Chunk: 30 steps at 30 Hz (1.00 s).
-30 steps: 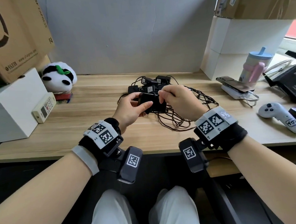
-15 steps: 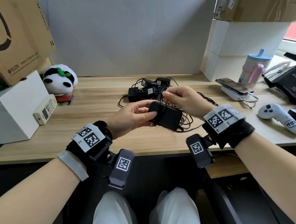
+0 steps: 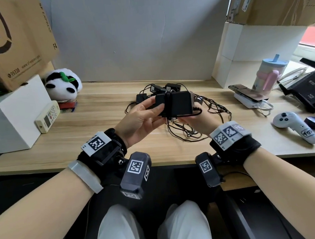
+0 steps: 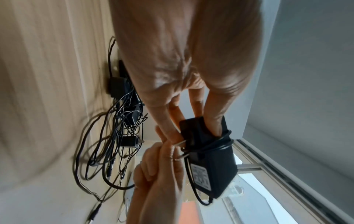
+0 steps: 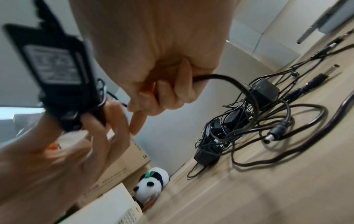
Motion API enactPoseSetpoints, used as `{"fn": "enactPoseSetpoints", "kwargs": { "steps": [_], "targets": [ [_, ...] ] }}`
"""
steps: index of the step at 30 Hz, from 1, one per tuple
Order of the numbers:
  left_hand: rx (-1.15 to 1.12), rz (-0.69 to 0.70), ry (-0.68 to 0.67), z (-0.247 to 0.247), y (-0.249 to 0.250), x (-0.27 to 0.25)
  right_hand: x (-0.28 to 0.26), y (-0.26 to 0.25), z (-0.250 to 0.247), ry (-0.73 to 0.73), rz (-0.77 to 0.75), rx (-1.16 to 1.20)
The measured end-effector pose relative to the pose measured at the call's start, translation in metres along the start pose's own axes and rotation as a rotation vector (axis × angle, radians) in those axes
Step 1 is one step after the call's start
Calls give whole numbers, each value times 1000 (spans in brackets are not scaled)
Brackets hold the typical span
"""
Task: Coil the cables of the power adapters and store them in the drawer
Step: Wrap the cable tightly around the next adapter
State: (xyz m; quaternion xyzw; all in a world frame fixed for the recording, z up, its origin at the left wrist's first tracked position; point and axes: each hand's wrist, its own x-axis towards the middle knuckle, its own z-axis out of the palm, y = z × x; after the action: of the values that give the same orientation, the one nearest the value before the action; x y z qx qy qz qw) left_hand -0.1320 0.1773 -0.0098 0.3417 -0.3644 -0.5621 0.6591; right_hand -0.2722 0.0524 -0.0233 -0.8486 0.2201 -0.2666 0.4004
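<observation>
Above the desk I hold a black power adapter (image 3: 179, 103) with both hands. Its cable (image 3: 167, 104) is wound in a few turns round its middle. My left hand (image 3: 155, 106) grips the adapter's left end, thumb in front; its fingers (image 4: 212, 116) clamp the adapter (image 4: 210, 159) by the prongs. My right hand (image 3: 190, 119) sits under the right end, and its curled fingers (image 5: 178, 94) hold the loose cable (image 5: 226, 78). Behind lies a pile of other adapters (image 3: 162, 89) in tangled cables (image 3: 187, 134). No drawer is in view.
On the desk (image 3: 101, 123) stand a white box (image 3: 9, 118), a remote (image 3: 47, 116) and a plush panda (image 3: 63, 85) at left. At right are a phone on a power bank (image 3: 248, 96), a bottle (image 3: 269, 74), a white controller (image 3: 293, 124) and a black device (image 3: 311, 90).
The adapter has come up off the pile and toward me, now held higher and level. My right hand went from above it to beneath it, with more cable wound round.
</observation>
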Motion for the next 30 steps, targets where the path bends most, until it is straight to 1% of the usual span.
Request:
{"fn": "enactPoseSetpoints", "kwargs": {
  "steps": [1, 3, 7, 9, 11, 14, 17, 23, 25, 28, 30],
  "targets": [
    [-24, 8, 29, 0, -1, 1, -2, -1, 4, -10, 19, 21],
    [-50, 21, 109, -2, -3, 5, -4, -2, 10, -41, -4, 20],
    [-10, 33, 301, -9, -9, 12, -6, -5, 15, -114, -21, -158],
    [-9, 34, 371, -11, -11, 16, -9, -7, 17, -146, -13, -220],
    [5, 35, 420, -11, -12, 19, -13, -11, 20, -187, -8, -234],
    [44, 61, 494, -14, -14, 23, -15, -18, 19, -175, -14, -236],
    [197, 125, 552, -14, -16, 23, -15, -28, 12, -148, -42, -223],
    [675, 250, 514, -10, -19, 17, -7, -37, -2, -76, -102, -174],
    [843, 275, 494, -8, -18, 16, -2, -36, -6, -27, -118, -137],
    [926, 255, 437, -8, -15, 13, 6, -32, -12, 67, -125, -110],
    [921, 218, 344, -8, -11, 9, 10, -28, -14, 95, -114, -90]
  ]
}}
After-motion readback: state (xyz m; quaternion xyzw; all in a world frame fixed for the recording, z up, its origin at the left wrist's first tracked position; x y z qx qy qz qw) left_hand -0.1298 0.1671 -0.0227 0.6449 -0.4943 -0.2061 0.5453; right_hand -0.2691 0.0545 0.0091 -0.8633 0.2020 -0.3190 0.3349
